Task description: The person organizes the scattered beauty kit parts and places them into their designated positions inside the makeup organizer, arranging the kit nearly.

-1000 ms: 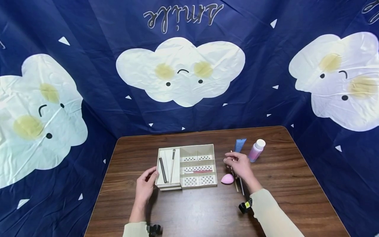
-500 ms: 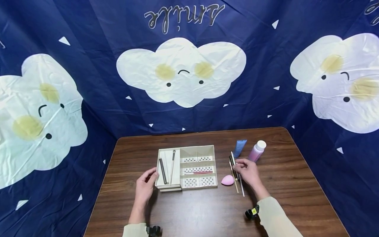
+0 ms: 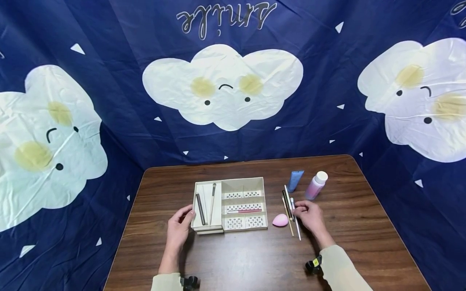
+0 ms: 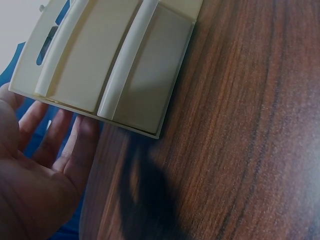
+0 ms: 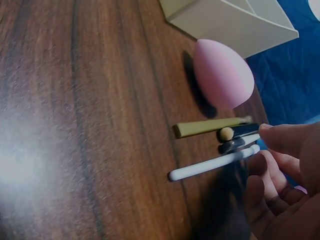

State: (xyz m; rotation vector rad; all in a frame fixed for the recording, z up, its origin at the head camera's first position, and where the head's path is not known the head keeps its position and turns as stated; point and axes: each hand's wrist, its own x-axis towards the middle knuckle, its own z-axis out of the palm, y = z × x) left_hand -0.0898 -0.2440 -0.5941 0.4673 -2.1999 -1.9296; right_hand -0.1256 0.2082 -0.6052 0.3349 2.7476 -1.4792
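A cream desk organizer (image 3: pixel 242 230) stands mid-table; in the left wrist view its drawer front (image 4: pixel 150 75) faces the camera. My left hand (image 3: pixel 178 229) rests against its left wall, fingers lightly bent rather than wrapped round it. Right of the organizer lie several slender sticks and brushes. My right hand (image 3: pixel 309 216) has thumb and fingertips at the upper part of a white-handled makeup brush (image 5: pixel 207 167), pinching it from the right. Beside it lie a gold-handled stick (image 5: pixel 210 126) and dark pencils (image 3: pixel 290 214). A pink makeup sponge (image 3: pixel 280 220) sits between them and the organizer.
A blue tube (image 3: pixel 295 180) and a pink bottle with a white cap (image 3: pixel 316 186) stand behind the sticks. On the organizer's left top lie a black pencil (image 3: pixel 200 209) and a brush (image 3: pixel 212 204); a red stick (image 3: pixel 247 210) lies in a compartment. Blue cloth hangs behind the table.
My right hand has moved right and toward me, from over the sticks to the white-handled brush at their right side, uncovering the others. My left hand and the organizer stay put.
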